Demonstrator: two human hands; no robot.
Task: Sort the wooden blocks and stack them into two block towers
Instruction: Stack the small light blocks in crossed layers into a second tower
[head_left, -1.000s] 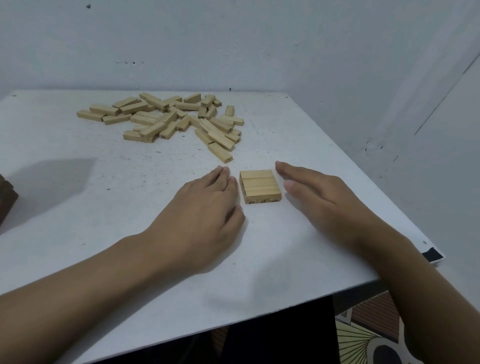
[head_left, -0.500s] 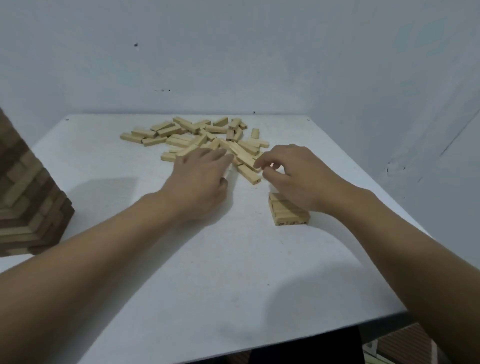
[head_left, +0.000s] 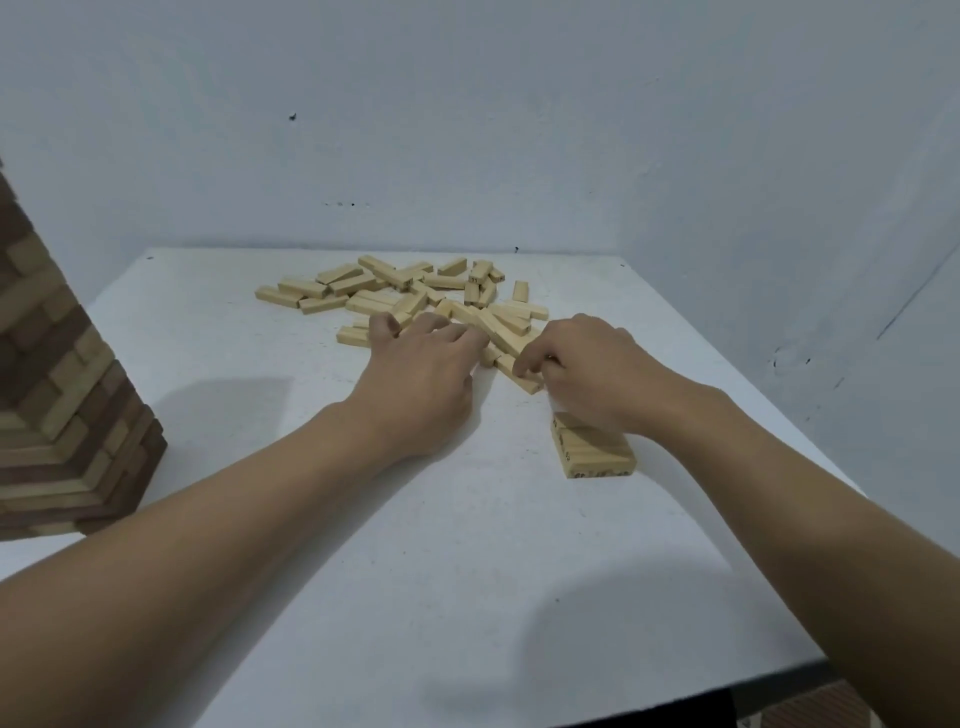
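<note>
Two-handed, reaching into loose wooden blocks (head_left: 363, 285) on the worktop (head_left: 415, 545): resting the left hand (head_left: 421, 374), fingers relaxed, on them; pinching one block (head_left: 523, 383) with the right hand (head_left: 589, 369); failing at reading the dark end-stamps (head_left: 597, 474).

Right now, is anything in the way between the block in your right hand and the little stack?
Nothing visible. The right hand pinches a block at the near edge of the pile, and the little stack lies just under its wrist. The left hand rests beside, clear of that path.

A plain room corner: white table (head_left: 467, 571) against bare painted walls (head_left: 467, 130).
</note>
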